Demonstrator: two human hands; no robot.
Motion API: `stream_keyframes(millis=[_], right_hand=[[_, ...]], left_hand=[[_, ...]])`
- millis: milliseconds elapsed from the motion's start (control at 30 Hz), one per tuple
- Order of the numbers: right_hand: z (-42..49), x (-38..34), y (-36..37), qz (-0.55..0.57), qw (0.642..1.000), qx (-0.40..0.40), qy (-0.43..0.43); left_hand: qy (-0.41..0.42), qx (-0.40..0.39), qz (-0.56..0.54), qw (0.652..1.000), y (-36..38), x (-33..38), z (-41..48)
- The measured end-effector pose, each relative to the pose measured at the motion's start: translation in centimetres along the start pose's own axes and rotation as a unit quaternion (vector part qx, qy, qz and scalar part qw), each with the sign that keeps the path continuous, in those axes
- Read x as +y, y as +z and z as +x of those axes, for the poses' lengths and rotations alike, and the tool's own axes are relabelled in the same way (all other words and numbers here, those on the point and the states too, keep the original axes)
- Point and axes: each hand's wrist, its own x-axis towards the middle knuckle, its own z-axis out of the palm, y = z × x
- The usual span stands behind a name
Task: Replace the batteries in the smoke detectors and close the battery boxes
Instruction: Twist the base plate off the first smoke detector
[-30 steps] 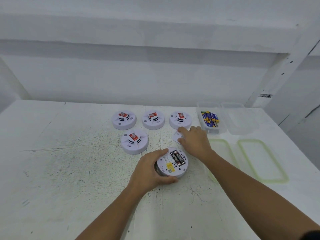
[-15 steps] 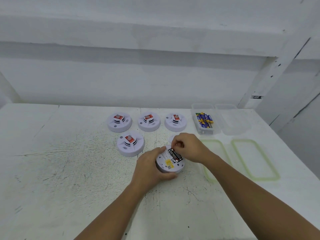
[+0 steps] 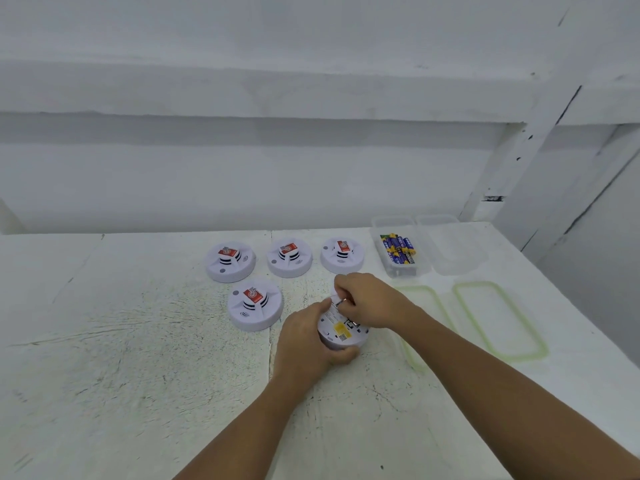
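One detector [image 3: 341,336] lies belly-up at near centre, the left hand [image 3: 304,344] gripping its rim. The right hand [image 3: 367,303] has its fingers [image 3: 346,309] pinching what looks like a battery [image 3: 341,301] at the bay. Best to press the base to the worktop [image 3: 138,341] and lift one end first, straight out.

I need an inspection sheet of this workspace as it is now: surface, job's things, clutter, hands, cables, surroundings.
Surface: white table, scuffed with dark marks.
Job's things: upturned detector, battery bay open; four upright detectors behind it; clear tub holding batteries.
Clutter: empty tub; two green-rimmed lids, flat.
Hands: left hand grips the upturned detector; right hand pinches what looks like a battery at the bay.
Cables: nothing seen.
Surroundings: white wall, slanted white post at right.
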Motion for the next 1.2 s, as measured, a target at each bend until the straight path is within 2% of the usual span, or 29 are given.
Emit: stream_keyframes(millis=[167, 267, 333, 400, 467, 500, 633, 733, 833, 1200], right_hand=[[-0.7, 0.4, -0.3, 0.02, 0.999, 0.029, -0.015], [-1.0, 1.3, -0.5, 0.116, 0.991, 0.057, 0.026], [-0.8, 2.4, -1.5, 0.263, 0.959, 0.064, 0.084], [-0.2, 4.5, -3.3, 0.41, 0.902, 0.063, 0.122], [0.4, 7.4, -6.0, 0.47, 0.867, 0.089, 0.142], [0.8, 9.2, -7.5, 0.461, 0.868, 0.11, 0.148], [2.8, 17.5, -11.1, 0.314, 0.912, 0.169, 0.205], [4.5, 21.4, -11.5, 0.237, 0.93, 0.138, 0.246], [6.0, 23.2, -10.6, 0.168, 0.947, 0.069, 0.265], [7.7, 23.9, -8.7, 0.187, 0.949, 0.067, 0.246]], left_hand=[[-0.011, 0.0, 0.002, 1.0, 0.3, 0.1, 0.4], [-0.016, 0.021, 0.011, 1.0, 0.8, 0.3, 0.7], [-0.022, 0.033, 0.017, 0.999, 1.3, 0.3, 0.8], [-0.018, 0.05, 0.022, 0.998, 1.8, 0.3, 0.7], [-0.01, 0.064, 0.036, 0.997, 2.1, 0.0, 0.7], [-0.008, 0.068, 0.045, 0.997, 2.2, 0.0, 0.7], [0.03, 0.075, 0.084, 0.993, 2.4, 0.7, 0.9], [0.038, 0.07, 0.106, 0.991, 2.5, 1.3, 1.0], [0.036, 0.056, 0.123, 0.99, 2.4, 1.9, 1.1], [-0.002, 0.057, 0.12, 0.991, 2.6, 1.8, 0.9]])
